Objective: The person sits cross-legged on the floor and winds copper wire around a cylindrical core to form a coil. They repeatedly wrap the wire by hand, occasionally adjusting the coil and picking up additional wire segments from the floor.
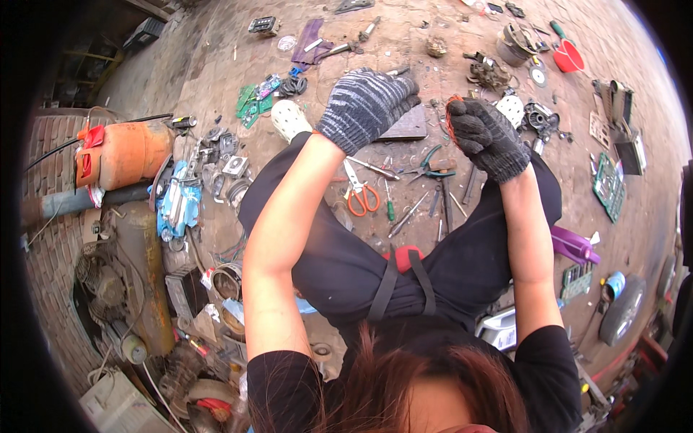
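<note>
Both my hands wear grey-and-black knitted gloves. My left hand is closed above the left edge of a dark flat metal slab. A thin dark tip shows past its fingers; the rest of that piece is hidden. My right hand, to the right of the slab, has its fingers curled tight around a thin orange-red wire, which loops out at their left side. On the ground between my legs lie orange-handled scissors, teal-handled pliers, a green-handled screwdriver and several other slim tools.
Green circuit boards lie ahead on the left, another board at the right. An orange gas cylinder lies by the brick wall. A red scoop and a metal pot are far right. Scrap parts crowd my left.
</note>
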`<state>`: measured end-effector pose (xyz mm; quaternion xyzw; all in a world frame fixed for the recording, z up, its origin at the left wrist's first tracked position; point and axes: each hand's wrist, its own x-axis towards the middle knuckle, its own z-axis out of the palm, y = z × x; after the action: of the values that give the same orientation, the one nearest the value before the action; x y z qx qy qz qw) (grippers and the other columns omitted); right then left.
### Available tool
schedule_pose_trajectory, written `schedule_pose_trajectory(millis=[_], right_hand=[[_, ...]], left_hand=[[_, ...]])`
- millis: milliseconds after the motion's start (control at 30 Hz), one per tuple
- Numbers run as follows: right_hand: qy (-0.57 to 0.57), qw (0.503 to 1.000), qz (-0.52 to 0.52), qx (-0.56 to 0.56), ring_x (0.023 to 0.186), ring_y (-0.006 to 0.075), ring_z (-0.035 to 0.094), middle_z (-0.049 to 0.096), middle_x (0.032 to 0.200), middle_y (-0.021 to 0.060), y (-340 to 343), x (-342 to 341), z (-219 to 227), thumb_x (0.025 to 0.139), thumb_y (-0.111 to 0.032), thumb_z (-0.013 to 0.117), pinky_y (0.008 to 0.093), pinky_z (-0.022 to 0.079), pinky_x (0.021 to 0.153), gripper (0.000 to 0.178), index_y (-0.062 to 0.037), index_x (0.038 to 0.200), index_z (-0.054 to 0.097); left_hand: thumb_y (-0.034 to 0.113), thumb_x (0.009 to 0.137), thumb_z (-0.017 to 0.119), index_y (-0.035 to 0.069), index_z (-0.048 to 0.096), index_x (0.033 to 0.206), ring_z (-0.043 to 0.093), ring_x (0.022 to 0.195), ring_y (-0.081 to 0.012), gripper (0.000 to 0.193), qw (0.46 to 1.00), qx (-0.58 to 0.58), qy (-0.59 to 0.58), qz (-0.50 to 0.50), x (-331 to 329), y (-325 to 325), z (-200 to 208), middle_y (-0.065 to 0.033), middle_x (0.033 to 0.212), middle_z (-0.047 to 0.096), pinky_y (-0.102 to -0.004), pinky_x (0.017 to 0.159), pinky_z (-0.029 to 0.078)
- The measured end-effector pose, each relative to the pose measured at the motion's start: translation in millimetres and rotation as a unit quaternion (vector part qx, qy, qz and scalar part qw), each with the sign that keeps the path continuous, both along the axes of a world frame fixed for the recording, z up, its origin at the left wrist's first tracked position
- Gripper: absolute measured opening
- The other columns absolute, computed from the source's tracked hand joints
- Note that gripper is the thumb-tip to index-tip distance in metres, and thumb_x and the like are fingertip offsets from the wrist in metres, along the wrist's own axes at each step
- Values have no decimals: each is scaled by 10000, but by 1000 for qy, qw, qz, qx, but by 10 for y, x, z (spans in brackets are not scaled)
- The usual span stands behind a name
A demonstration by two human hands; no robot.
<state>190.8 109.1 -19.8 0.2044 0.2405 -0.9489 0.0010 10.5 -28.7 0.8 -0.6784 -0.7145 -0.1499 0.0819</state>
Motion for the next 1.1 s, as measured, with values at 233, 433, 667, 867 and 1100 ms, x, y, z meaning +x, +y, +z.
schedule_pose_trajectory(millis=[233,433,667,867,1100], right_hand=[[-22,999,-1,34,437,18,338,409,580,-67,11,-15,-147,911,-167,441,169,280,385,170,-28,874,530],[-60,983,2,173,449,34,352,447,603,-44,-52,-20,-101,891,-175,468,173,284,405,163,-34,869,547],[-62,985,8,162,451,43,353,446,598,-42,-4,-7,-187,884,-188,485,182,288,410,164,-42,858,553],[-39,962,-8,269,468,43,387,468,607,-27,-43,12,-98,887,-217,491,191,309,418,189,-38,890,550],[-27,839,5,544,502,106,480,518,626,27,-160,-3,200,901,-243,468,243,389,473,228,-24,866,524]], left_hand=[[173,725,521,158,613,855,581,755,-185,159,972,119,165,-116,-28,-34,82,-29,728,584,-333,701,451],[194,636,653,178,621,800,576,873,-235,168,965,188,101,-152,78,-16,131,-42,948,610,-386,804,465],[172,703,589,118,609,811,553,996,-230,123,963,132,145,-187,123,-37,91,-57,1095,587,-385,864,445],[161,768,578,92,630,866,579,882,-245,131,986,92,-41,-134,73,-41,68,-53,963,625,-354,772,465],[163,853,547,17,590,846,584,677,-197,152,605,13,-796,34,37,-21,-109,-73,744,615,-304,621,463]])
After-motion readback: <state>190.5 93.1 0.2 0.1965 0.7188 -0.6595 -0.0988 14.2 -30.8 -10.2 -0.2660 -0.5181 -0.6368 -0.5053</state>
